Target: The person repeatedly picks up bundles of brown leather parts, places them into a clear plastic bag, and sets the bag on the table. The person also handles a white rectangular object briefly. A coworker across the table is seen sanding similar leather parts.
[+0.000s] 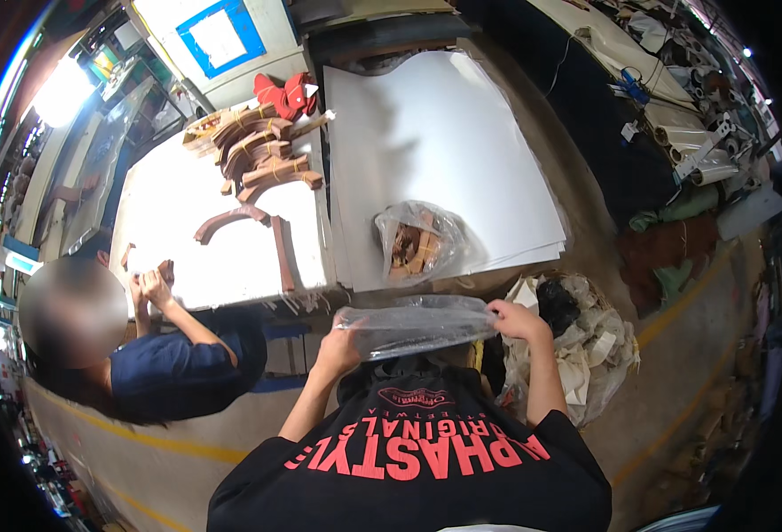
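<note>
Stretched between my two hands in front of my chest is a clear plastic bag [417, 326]. My left hand [339, 344] is closed on its left end, and my right hand [517, 321] pinches the right end. Just beyond it, on the stacked white sheets [462, 133], sits another clear plastic bag [419, 241] with brown strip pieces inside. Bundles of curved brown pieces [262, 151], tied with bands, lie on the white table [160, 204] at the left. Loose curved brown strips [282, 253] rest nearer its front edge.
A co-worker [187, 363] in dark blue sits at the left, hands over the table. Red pieces [286, 95] lie behind the bundles. A large bag of plastic and paper scraps [586, 346] stands by my right arm. Rolls of material [701, 155] lie at the far right.
</note>
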The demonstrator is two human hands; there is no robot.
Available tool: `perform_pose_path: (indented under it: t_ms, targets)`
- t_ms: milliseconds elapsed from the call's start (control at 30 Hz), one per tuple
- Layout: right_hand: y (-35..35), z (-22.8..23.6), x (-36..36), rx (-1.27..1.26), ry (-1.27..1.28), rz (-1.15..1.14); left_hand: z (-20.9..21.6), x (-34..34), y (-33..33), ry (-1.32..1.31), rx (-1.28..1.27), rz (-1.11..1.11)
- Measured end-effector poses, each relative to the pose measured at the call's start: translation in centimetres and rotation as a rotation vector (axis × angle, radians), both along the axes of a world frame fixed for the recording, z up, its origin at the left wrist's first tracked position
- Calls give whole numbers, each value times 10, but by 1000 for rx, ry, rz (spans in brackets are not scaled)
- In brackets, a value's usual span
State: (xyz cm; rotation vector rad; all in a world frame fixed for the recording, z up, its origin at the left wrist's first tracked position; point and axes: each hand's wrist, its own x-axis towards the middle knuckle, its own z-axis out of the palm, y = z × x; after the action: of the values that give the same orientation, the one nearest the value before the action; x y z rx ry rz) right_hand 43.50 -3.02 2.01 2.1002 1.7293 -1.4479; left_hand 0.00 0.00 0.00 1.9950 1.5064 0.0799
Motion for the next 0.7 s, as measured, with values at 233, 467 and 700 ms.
perform_pose_path:
  t_ms: [233, 467, 700]
  targets:
    - [85, -29, -16, 515, 462, -457, 3, 19, 68, -275, 81, -105]
    - [193, -103, -95, 619, 317, 158, 23, 33, 86, -297, 41, 56]
    - [250, -173, -100, 436, -323, 967, 48, 60, 59, -491, 102, 438]
